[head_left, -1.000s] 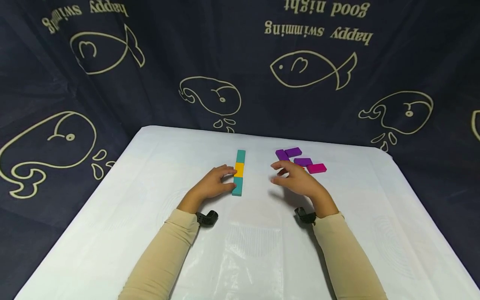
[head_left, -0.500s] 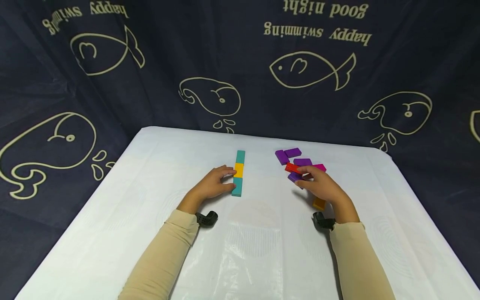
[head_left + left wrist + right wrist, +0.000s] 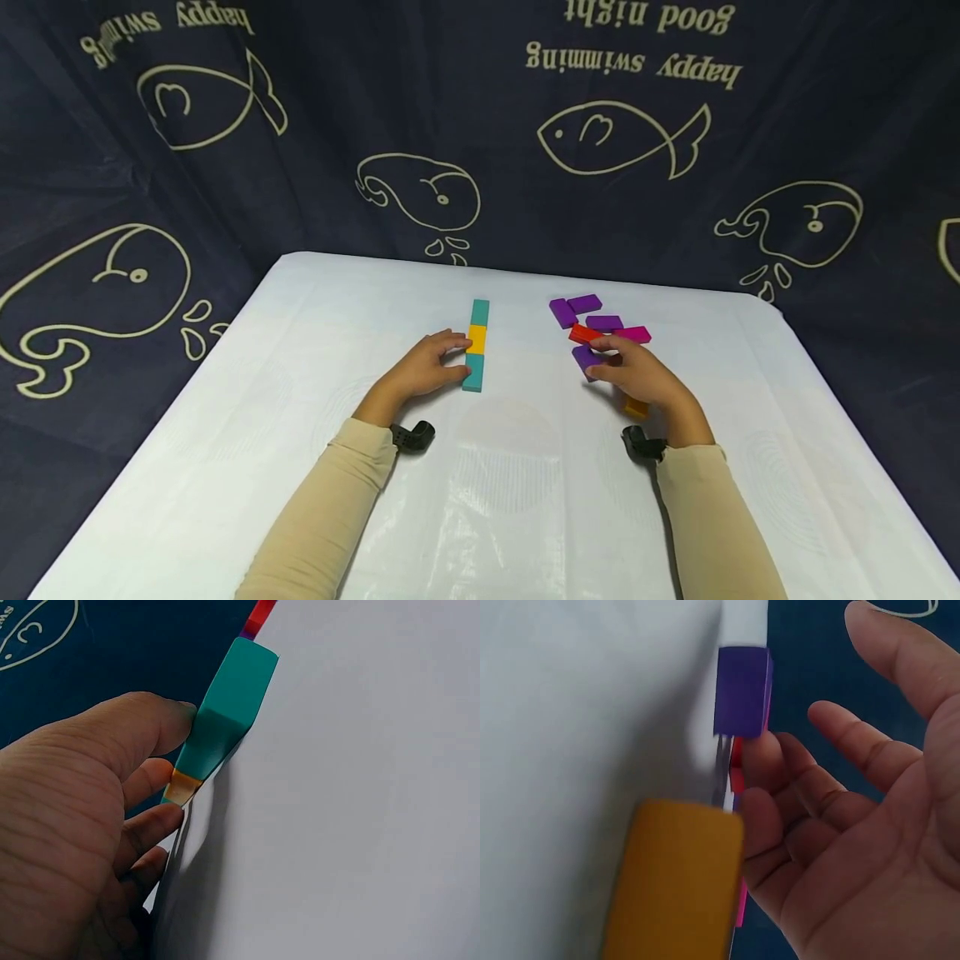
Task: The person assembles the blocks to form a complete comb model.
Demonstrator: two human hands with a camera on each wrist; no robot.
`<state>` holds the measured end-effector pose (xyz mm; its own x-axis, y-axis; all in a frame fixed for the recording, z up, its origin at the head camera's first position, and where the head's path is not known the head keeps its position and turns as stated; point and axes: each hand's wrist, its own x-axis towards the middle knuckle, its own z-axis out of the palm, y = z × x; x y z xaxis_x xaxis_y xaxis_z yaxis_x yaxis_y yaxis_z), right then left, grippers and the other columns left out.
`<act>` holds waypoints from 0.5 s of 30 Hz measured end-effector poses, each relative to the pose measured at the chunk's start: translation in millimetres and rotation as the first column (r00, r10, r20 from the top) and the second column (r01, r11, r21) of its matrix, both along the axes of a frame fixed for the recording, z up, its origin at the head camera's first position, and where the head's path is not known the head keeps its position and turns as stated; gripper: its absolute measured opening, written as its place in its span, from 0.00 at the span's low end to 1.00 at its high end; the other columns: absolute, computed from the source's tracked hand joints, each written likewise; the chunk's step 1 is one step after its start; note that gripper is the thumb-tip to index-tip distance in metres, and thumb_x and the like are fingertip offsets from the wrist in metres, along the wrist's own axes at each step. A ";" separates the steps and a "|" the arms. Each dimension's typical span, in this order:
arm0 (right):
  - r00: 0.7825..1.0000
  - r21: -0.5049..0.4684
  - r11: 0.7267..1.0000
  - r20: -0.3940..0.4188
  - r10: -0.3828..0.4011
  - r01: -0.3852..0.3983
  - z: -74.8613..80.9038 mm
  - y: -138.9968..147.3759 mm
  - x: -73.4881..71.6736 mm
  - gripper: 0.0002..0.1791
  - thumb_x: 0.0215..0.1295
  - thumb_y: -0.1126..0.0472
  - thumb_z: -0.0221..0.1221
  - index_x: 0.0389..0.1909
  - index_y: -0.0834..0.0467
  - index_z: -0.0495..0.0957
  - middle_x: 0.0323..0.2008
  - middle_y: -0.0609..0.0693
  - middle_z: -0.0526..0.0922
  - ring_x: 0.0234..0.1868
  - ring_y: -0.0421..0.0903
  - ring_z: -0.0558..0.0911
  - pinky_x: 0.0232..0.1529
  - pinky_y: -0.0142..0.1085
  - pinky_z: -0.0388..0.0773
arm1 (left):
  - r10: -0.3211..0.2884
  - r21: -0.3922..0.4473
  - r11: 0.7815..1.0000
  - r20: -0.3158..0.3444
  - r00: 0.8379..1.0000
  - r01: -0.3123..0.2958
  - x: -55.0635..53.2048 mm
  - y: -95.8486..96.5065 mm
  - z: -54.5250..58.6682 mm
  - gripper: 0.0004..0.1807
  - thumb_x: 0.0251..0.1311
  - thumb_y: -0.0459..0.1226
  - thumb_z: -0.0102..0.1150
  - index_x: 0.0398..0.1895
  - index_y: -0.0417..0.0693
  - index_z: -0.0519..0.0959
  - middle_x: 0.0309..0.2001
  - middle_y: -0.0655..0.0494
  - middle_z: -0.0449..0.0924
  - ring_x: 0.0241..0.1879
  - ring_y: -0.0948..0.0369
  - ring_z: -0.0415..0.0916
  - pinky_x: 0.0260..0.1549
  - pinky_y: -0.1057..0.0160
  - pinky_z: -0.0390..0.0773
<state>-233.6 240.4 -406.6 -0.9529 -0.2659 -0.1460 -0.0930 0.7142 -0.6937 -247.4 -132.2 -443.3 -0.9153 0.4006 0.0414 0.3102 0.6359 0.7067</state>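
A straight row of wooden-looking blocks lies at mid-table: a near teal block (image 3: 473, 375), a yellow block (image 3: 477, 340) and a far teal block (image 3: 481, 312). My left hand (image 3: 426, 367) rests along its left side, thumb against the near teal block and fingers by the yellow one. My right hand (image 3: 641, 371) hovers at the loose blocks with thumb and fingers spread apart. Its fingers are beside a red block (image 3: 583, 333), its thumb by a purple block (image 3: 582, 360). In the right wrist view an orange block (image 3: 675, 877) shows close up, under the palm.
Behind the right hand lie a pink block (image 3: 634, 334) and more purple blocks, including one at the back (image 3: 585, 303). A white cloth covers the table (image 3: 510, 500). A dark printed curtain (image 3: 480, 100) hangs behind its far edge.
My right hand has moved right, from beside the row to the loose blocks, uncovering the red and orange ones. The purple block by its thumb has shifted slightly towards me. My left hand stays still.
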 end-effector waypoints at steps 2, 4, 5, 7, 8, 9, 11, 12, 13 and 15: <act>1.000 0.001 1.000 0.006 0.007 -0.007 -0.5 -2.9 -0.2 0.35 0.65 0.50 0.64 0.69 0.61 0.68 0.63 0.64 0.71 0.60 0.62 0.72 0.57 0.57 0.75 | 0.002 0.002 1.000 0.002 1.000 -0.002 0.4 0.0 0.1 0.29 0.60 0.43 0.66 0.65 0.47 0.76 0.72 0.45 0.64 0.73 0.44 0.54 0.70 0.42 0.55; 1.000 -0.008 1.000 0.003 0.012 -0.012 -1.2 -5.6 -0.5 0.35 0.65 0.51 0.65 0.69 0.61 0.67 0.62 0.64 0.71 0.59 0.62 0.72 0.58 0.56 0.74 | 0.004 0.007 1.000 0.006 1.000 -0.004 0.6 -0.2 0.3 0.29 0.60 0.43 0.65 0.65 0.47 0.76 0.72 0.45 0.64 0.73 0.43 0.54 0.70 0.42 0.55; 1.000 -0.012 1.000 -0.002 0.017 -0.017 -1.7 -6.9 -0.7 0.35 0.65 0.51 0.65 0.68 0.62 0.67 0.62 0.63 0.72 0.59 0.61 0.73 0.58 0.56 0.74 | 0.004 0.007 1.000 0.005 1.000 -0.004 0.7 -0.1 0.4 0.29 0.60 0.43 0.65 0.65 0.46 0.76 0.72 0.45 0.64 0.73 0.43 0.54 0.70 0.42 0.55; 0.999 -0.020 0.999 -0.017 0.032 -0.032 -2.8 -9.0 -1.2 0.34 0.65 0.53 0.65 0.68 0.62 0.67 0.62 0.63 0.72 0.58 0.61 0.73 0.60 0.57 0.72 | 0.002 0.009 1.000 0.001 1.000 -0.002 0.7 0.0 0.5 0.29 0.60 0.43 0.65 0.65 0.46 0.75 0.72 0.44 0.64 0.73 0.43 0.54 0.70 0.42 0.55; 0.999 -0.020 0.999 -0.023 0.033 -0.033 -3.4 -9.9 -1.4 0.34 0.65 0.54 0.65 0.68 0.62 0.67 0.61 0.63 0.72 0.58 0.61 0.73 0.61 0.57 0.71 | 0.002 0.007 1.000 -0.001 1.000 -0.002 0.5 0.0 0.2 0.29 0.60 0.43 0.65 0.65 0.46 0.75 0.72 0.44 0.64 0.73 0.43 0.54 0.70 0.42 0.55; 0.999 -0.024 0.999 -0.027 0.035 -0.035 -3.9 -10.7 -1.7 0.34 0.64 0.54 0.66 0.68 0.62 0.67 0.61 0.62 0.72 0.58 0.61 0.73 0.61 0.57 0.71 | 0.003 0.003 1.000 -0.008 1.000 -0.003 0.1 0.1 -0.4 0.29 0.60 0.43 0.65 0.65 0.45 0.75 0.71 0.44 0.64 0.73 0.42 0.54 0.69 0.41 0.56; 0.999 -0.023 0.999 -0.031 0.043 -0.043 -5.4 -11.8 -2.5 0.35 0.63 0.55 0.67 0.68 0.62 0.67 0.62 0.62 0.72 0.59 0.61 0.72 0.62 0.57 0.70 | 0.001 0.004 1.000 -0.011 1.000 -0.001 0.1 0.0 -0.7 0.30 0.60 0.43 0.65 0.65 0.45 0.75 0.71 0.43 0.64 0.72 0.41 0.54 0.69 0.41 0.56; 0.998 -0.023 0.999 -0.031 0.046 -0.047 -5.9 -12.3 -2.8 0.35 0.63 0.55 0.67 0.68 0.61 0.67 0.62 0.62 0.72 0.60 0.61 0.72 0.63 0.58 0.69 | 0.000 0.004 1.000 -0.013 1.000 0.000 -0.1 -0.1 -1.1 0.30 0.60 0.43 0.64 0.65 0.44 0.75 0.72 0.42 0.63 0.72 0.41 0.54 0.69 0.40 0.56; 0.998 -0.023 0.998 -0.030 0.049 -0.050 -6.5 -12.6 -3.1 0.36 0.63 0.55 0.67 0.69 0.61 0.67 0.63 0.62 0.71 0.60 0.61 0.72 0.63 0.58 0.69 | -0.001 0.005 1.000 -0.010 1.000 0.001 0.0 -0.2 -1.0 0.30 0.60 0.43 0.64 0.65 0.44 0.75 0.72 0.42 0.63 0.73 0.41 0.54 0.69 0.40 0.55; 0.998 -0.024 0.998 -0.028 0.060 -0.060 -7.4 -12.9 -3.9 0.37 0.63 0.55 0.67 0.69 0.62 0.66 0.64 0.63 0.71 0.62 0.62 0.71 0.64 0.58 0.68 | -0.003 0.008 1.000 -0.005 1.000 0.003 0.0 -0.5 -0.6 0.30 0.60 0.43 0.64 0.66 0.44 0.75 0.72 0.42 0.62 0.73 0.41 0.53 0.70 0.40 0.54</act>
<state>-237.5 227.5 -414.0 -0.9386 -0.3258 -0.1133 -0.1540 0.6897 -0.7075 -247.3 -132.7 -444.0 -0.9141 0.4026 0.0491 0.3153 0.6292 0.7104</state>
